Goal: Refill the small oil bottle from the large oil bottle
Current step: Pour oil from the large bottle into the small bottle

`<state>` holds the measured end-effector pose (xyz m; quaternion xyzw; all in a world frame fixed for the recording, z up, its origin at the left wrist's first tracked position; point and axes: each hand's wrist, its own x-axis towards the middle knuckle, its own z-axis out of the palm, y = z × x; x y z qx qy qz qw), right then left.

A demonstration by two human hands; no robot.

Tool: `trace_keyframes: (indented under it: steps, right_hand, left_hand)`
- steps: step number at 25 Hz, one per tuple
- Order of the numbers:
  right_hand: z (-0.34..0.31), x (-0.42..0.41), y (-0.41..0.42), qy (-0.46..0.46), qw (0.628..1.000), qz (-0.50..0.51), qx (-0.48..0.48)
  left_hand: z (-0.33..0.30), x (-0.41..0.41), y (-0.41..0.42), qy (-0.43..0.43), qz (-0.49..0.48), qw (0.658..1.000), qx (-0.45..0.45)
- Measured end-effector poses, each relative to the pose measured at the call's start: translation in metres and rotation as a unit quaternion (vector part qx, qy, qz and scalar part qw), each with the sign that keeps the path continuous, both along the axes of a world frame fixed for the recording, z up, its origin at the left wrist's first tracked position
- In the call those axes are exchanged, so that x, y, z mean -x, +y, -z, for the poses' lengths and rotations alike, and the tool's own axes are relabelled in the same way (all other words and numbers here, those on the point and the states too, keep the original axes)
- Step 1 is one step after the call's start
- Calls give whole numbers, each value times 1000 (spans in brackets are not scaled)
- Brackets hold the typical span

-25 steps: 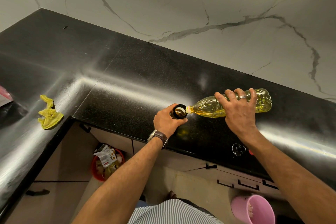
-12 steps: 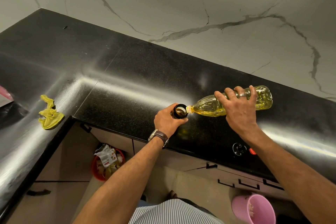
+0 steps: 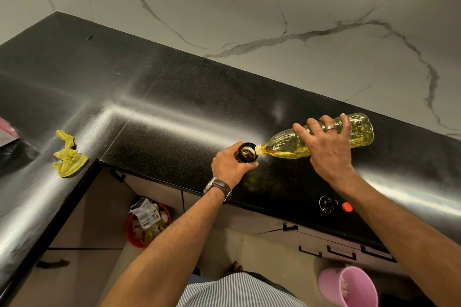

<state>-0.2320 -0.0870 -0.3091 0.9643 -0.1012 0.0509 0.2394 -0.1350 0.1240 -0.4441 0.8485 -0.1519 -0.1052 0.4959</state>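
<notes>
While the right hand (image 3: 329, 147) grips the tipped large oil bottle (image 3: 299, 142), its mouth at the small oil bottle (image 3: 245, 152) held by the left hand (image 3: 230, 166) over the tabletop (image 3: 174, 112), pouring seems underway; next, steady tilting, then righting before overflow.

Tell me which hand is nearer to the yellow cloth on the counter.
Left. The left hand, gripping the small oil bottle, is to the right of the yellow cloth; the right hand, holding the large oil bottle, is farther right.

Glossy black stone counter (image 3: 189, 97); clear plastic large bottle (image 3: 287, 144); marble wall (image 3: 299, 2).
</notes>
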Motion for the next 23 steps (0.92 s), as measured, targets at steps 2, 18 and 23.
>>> trace_keyframes:
  steps: [2, 18, 23]
  right_hand:
    - [-1, -1, 0, 3, 1000, -2, 1]
    - [-9, -6, 4, 20, 998, -19, 53]
    - [-12, -10, 3, 26, 996, -35, 79]
  left_hand:
    - [-1, 0, 0, -1, 1, 1000, -1]
    - [-3, 0, 1, 4, 8, 1000, 5]
    - [-2, 0, 0, 1, 6, 1000, -4]
